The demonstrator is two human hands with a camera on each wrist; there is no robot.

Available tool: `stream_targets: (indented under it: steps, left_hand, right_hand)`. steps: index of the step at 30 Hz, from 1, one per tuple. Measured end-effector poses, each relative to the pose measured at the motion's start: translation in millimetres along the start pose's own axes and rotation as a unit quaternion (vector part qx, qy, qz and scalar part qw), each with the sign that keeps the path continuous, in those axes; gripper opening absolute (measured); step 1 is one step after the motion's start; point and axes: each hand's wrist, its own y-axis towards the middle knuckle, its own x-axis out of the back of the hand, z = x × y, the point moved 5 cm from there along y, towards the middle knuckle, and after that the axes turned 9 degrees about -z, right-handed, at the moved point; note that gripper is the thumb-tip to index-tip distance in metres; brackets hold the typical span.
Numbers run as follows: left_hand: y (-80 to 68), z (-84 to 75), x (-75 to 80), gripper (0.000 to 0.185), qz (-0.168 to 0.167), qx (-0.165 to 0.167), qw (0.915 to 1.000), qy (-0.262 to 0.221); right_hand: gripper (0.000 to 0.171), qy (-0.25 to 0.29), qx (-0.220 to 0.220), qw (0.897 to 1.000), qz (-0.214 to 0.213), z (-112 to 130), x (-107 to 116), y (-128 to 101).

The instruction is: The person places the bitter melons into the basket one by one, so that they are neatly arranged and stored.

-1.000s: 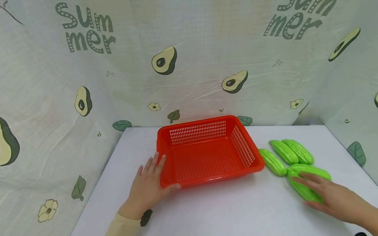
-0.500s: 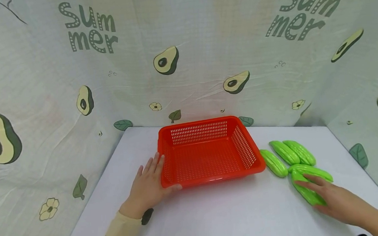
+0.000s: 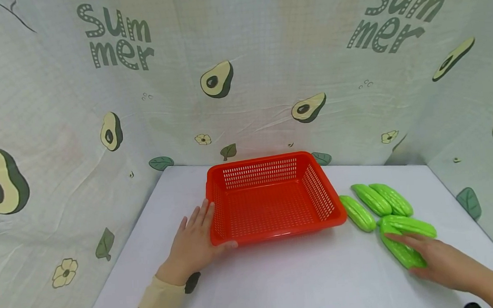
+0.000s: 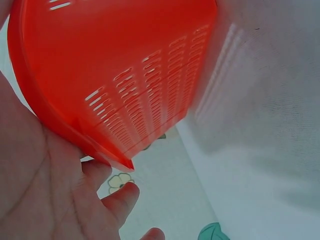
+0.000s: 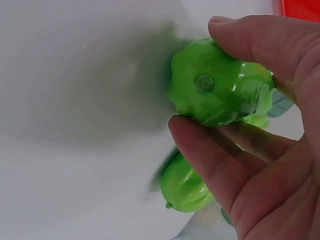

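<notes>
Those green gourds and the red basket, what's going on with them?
A person's left hand rests against the near-left corner of the empty red basket. Their right hand grips one green gourd on the white table, fingers curled round it. Four more gourds lie to the basket's right.

"Summer" twice on the avocado-print backdrop cloth [image 3: 239,54]

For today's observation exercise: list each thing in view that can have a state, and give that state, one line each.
Red basket: upright on the table, nothing inside.
Left hand: fingers straight, resting against the basket's near-left corner.
Right hand: grip closed round the nearest green gourd.
Other four gourds: lying on the table, untouched.
</notes>
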Motion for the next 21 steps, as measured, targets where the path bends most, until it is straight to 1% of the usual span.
stream_targets:
  steps: [7, 10, 16, 21]
  left_hand:
    - [-0.7, -0.5, 0.9, 0.124, 0.002, 0.002, 1.0, -0.005]
    - [-0.4, -1.5, 1.4, 0.124, 0.0, 0.0, 1.0, -0.007]
    - [-0.4, -2.3, 1.6, 0.124, 0.003, 0.001, 1.0, -0.004]
    - [-0.9, -1.2, 0.1, 0.124, 0.005, 0.004, 1.0, -0.005]
  right_hand:
    - [0.083, 0.048, -0.032, 0.998, 0.032, -5.1, 0.1, 3.9]
    - [0.085, 0.058, -0.039, 0.997, 0.039, -6.4, -0.4, 3.6]
    - [0.085, 0.079, -0.034, 0.995, 0.042, -5.7, 0.2, 4.0]
    - [0.085, 0.091, -0.026, 0.995, 0.043, -1.8, 6.4, 6.9]
